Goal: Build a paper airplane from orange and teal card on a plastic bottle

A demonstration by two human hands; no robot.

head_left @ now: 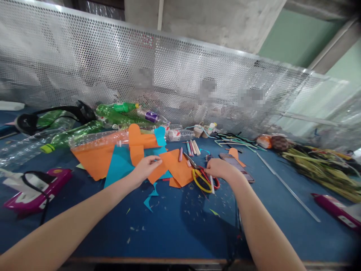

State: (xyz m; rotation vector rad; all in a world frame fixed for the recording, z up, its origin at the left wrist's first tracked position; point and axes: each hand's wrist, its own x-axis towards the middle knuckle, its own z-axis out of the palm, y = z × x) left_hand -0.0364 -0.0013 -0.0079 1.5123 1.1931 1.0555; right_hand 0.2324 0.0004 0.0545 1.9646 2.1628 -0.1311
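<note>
My left hand (147, 168) is over the orange paper (176, 167), with thumb and fingertips pinched together. Whatever is between them is too small to tell. My right hand (222, 168) has its fingers curled down on the red handle of the scissors (199, 181), which have one yellow loop and blades pointing away to the left. A thin white stick (212, 184) lies across the handles, under my right fingers. Blue paper (120, 167) lies partly beneath the orange sheets. Blue paper scraps (150, 197) are on the table in front of my left hand.
Plastic bottles (84, 131) lie along the back, one wrapped with an orange paper strip (137, 145). Several markers (193, 148) and a phone (238, 167) are near my right hand. Magenta glue guns (53, 188) stand at both sides. A mesh panel (180, 75) rises behind.
</note>
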